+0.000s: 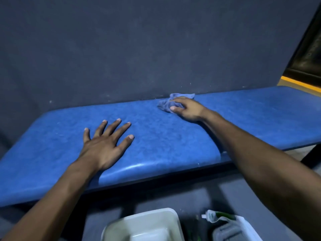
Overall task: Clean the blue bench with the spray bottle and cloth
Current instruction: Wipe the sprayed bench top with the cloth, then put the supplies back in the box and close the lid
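Dark grey wall backs the blue bench, which spans the view. On its far edge the right hand grips a crumpled blue cloth against the padding. Nearer, the left hand lies flat with fingers spread wide. Below, a white tub sits beside a spray bottle.

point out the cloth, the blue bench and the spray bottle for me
cloth (165,104): head view, on the crumpled part left of the right hand's fingers.
blue bench (173,136): head view, on the bare seat pad between the two arms.
spray bottle (211,216): head view, on its white nozzle head at the bottom edge.
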Available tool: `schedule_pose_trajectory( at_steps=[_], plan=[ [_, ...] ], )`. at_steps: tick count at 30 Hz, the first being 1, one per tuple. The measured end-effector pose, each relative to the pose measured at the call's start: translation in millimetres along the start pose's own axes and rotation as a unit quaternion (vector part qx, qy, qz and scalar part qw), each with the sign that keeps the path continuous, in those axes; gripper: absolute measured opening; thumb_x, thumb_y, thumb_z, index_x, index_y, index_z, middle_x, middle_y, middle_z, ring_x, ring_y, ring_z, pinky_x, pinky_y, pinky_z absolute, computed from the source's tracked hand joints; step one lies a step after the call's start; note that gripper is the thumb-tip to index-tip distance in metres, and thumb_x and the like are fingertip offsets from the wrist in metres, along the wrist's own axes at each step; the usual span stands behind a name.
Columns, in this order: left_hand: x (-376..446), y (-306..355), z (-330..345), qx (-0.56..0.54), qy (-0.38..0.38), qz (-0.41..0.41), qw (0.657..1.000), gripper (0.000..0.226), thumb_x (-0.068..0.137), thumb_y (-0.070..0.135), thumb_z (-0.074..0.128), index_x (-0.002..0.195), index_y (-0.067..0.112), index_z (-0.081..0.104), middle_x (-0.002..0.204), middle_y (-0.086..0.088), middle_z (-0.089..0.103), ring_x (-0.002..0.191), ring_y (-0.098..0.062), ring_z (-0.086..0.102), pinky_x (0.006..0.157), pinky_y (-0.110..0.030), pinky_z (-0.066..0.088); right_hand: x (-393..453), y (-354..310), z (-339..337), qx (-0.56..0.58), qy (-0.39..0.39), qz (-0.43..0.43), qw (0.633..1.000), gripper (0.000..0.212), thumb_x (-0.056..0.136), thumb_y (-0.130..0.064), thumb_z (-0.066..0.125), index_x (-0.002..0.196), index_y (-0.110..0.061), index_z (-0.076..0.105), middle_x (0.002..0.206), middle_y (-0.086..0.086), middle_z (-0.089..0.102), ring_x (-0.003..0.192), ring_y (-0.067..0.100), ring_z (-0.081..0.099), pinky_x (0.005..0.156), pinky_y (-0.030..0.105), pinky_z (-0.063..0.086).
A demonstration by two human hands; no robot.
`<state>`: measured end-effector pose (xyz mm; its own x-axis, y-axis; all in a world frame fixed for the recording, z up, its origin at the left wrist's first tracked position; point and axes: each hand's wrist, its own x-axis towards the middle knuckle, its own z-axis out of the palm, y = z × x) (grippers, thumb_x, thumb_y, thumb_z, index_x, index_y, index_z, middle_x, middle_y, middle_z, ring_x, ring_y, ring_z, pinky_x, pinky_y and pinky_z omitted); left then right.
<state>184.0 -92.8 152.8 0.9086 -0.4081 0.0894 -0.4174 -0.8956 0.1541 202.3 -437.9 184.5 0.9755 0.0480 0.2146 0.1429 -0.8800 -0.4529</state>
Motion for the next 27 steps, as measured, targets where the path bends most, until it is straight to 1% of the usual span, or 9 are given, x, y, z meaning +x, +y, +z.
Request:
schedule_pose_trajectory(
  at_steps=[3,8,11,17,20,22,23,25,27],
  plan=[
    [-1,-1,0,-0.009,0.004,0.004,1.0,0.065,0.087,0.082,0.003,0.15,0.064,0.003,0.166,0.028,0.001,0.156,-0.012,-0.006,0.12,-0.06,-0.006,-15,-28,9,0.001,-0.039,-0.043,0.998,0.035,0.099,-0.044,0.058,0.13,-0.028,0.063,0.143,0.001,0.059,0.138,0.016,0.049,0.114,0.035,0.038],
    [-3,0,-3,-0.019,-0.006,-0.002,1.0,0.068,0.086,0.083,0.003,0.15,0.063,0.005,0.166,0.027,0.003,0.156,-0.013,-0.004,0.12,-0.06,-0.008,-90,-46,-1,-0.01,-0.054,-0.105,0.993,0.043,0.099,-0.039,0.062,0.139,-0.025,0.059,0.148,-0.009,0.055,0.138,0.005,0.046,0.112,0.02,0.034],
    [-4,3,-7,-0.016,-0.021,-0.015,1.0,0.068,0.087,0.084,0.005,0.151,0.062,0.006,0.167,0.024,0.001,0.156,-0.013,-0.005,0.12,-0.06,-0.01,-117,-48,-1,-0.017,-0.05,-0.094,0.994,0.041,0.097,-0.043,0.062,0.137,-0.034,0.058,0.144,-0.014,0.057,0.134,0.006,0.051,0.11,0.028,0.041],
    [-3,11,-25,0.002,-0.106,-0.044,0.993,0.072,0.088,0.082,0.007,0.154,0.056,-0.001,0.168,0.017,-0.012,0.156,-0.015,-0.013,0.12,-0.06,-0.012,-142,-68,0,-0.011,-0.023,-0.051,0.998,0.04,0.098,-0.04,0.061,0.137,-0.032,0.056,0.14,-0.007,0.056,0.128,0.015,0.054,0.104,0.042,0.047],
    [-22,17,-29,-0.022,-0.111,-0.052,0.992,0.069,0.094,0.074,0.01,0.157,0.049,0.001,0.169,0.012,-0.011,0.156,-0.017,-0.013,0.122,-0.056,-0.011,-155,-77,4,-0.002,-0.017,-0.037,0.999,0.04,0.099,-0.039,0.059,0.138,-0.03,0.056,0.14,-0.002,0.056,0.129,0.02,0.054,0.104,0.045,0.047],
    [-51,21,-23,-0.036,-0.073,-0.038,0.996,0.065,0.098,0.068,0.013,0.159,0.045,0.009,0.17,0.009,-0.002,0.157,-0.018,-0.006,0.124,-0.052,-0.005,-171,-86,7,-0.006,-0.007,-0.047,0.999,0.04,0.098,-0.039,0.058,0.137,-0.029,0.056,0.141,-0.002,0.056,0.13,0.021,0.054,0.105,0.047,0.046],
    [-70,21,-18,-0.041,-0.034,-0.023,0.998,0.064,0.099,0.065,0.015,0.159,0.042,0.016,0.17,0.007,0.006,0.157,-0.019,0.001,0.125,-0.05,-0.001,-183,-92,10,-0.007,-0.001,-0.065,0.998,0.04,0.098,-0.038,0.058,0.137,-0.028,0.056,0.141,-0.002,0.056,0.131,0.02,0.053,0.106,0.047,0.045],
    [-114,19,-8,-0.053,0.071,0.036,0.995,0.062,0.098,0.057,0.026,0.154,0.034,0.036,0.165,0.004,0.029,0.155,-0.022,0.02,0.125,-0.049,0.011,-213,-104,25,0.004,0.011,-0.122,0.992,0.04,0.099,-0.036,0.059,0.137,-0.025,0.057,0.141,0.0,0.057,0.133,0.019,0.052,0.108,0.044,0.044],
    [-161,13,3,-0.089,0.168,0.122,0.974,0.047,0.096,0.041,0.045,0.141,0.028,0.056,0.149,0.006,0.053,0.144,-0.021,0.041,0.118,-0.049,0.027,-246,-115,56,0.007,-0.005,-0.185,0.983,0.041,0.1,-0.037,0.058,0.139,-0.024,0.057,0.143,0.0,0.057,0.134,0.019,0.052,0.11,0.037,0.042]
  ],
)
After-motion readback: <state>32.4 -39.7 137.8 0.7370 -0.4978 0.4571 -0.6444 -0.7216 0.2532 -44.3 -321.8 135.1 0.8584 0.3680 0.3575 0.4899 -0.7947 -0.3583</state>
